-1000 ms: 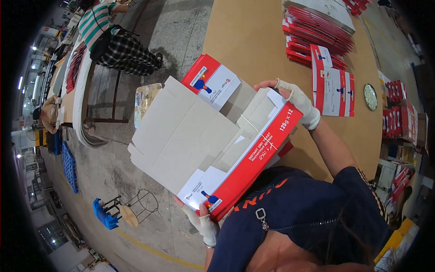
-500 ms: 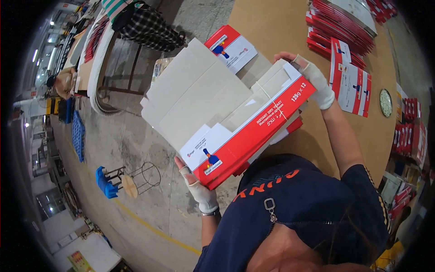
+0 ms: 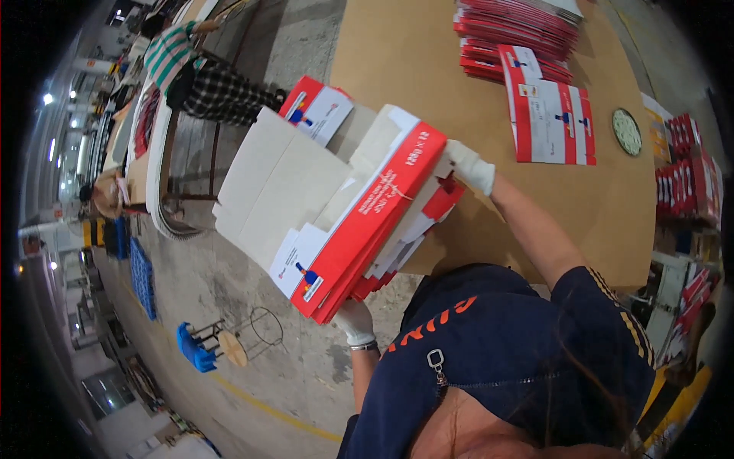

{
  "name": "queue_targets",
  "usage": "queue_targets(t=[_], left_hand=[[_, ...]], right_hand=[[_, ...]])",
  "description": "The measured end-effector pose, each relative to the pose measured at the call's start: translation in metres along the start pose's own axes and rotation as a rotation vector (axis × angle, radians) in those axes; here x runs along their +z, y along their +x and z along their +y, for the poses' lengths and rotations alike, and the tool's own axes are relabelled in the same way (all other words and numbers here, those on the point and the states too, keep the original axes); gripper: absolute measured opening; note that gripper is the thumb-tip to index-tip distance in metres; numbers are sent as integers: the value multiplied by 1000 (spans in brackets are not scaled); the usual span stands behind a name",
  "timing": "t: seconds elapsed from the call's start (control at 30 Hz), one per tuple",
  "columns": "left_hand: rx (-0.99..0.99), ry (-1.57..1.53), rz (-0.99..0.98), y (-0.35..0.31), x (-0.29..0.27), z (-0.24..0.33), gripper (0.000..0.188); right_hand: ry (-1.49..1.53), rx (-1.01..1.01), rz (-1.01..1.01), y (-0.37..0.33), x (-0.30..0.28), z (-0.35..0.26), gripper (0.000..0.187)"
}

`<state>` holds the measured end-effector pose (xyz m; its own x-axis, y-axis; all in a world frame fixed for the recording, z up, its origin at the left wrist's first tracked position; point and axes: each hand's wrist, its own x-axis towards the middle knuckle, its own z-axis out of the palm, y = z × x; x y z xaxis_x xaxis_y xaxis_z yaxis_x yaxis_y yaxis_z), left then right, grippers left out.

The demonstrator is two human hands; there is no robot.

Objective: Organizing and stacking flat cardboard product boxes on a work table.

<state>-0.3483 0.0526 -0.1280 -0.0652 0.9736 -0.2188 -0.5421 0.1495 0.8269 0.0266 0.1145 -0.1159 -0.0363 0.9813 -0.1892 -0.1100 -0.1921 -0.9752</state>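
A bundle of flattened red-and-white cartons (image 3: 348,237) is raised between my hands, over the table's edge, its red printed sides toward me. Pale thin string crosses the top carton, and broad grey inner flaps spread to the left. My left hand (image 3: 355,322), in a whitish glove, grips the near lower corner; its fingers are hidden beneath the cartons. At the far right end my right hand (image 3: 468,166) is closed on the stack's edge, also gloved, with fingertips partly hidden. Another red-and-white carton (image 3: 321,115) shows just beyond the grey flaps.
Brown table (image 3: 413,69) holds a tall pile of flattened cartons (image 3: 516,34), a loose carton piece (image 3: 547,115) and a round dish (image 3: 626,131) of pale bits. A blue chair (image 3: 195,348) and a round stool (image 3: 232,348) stand on the floor. Another person (image 3: 206,84) stands beyond the table.
The bundle has tilted more steeply, showing more of its layered edges. My right hand has moved down and left along its end; my left hand has slid further under the corner.
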Motion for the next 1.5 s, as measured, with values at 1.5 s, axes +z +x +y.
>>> queue_targets(t=[1.5], left_hand=[[-238,231,-175,58,-58,-36,59]], right_hand=[[-107,162,-45,82,-33,108,59]])
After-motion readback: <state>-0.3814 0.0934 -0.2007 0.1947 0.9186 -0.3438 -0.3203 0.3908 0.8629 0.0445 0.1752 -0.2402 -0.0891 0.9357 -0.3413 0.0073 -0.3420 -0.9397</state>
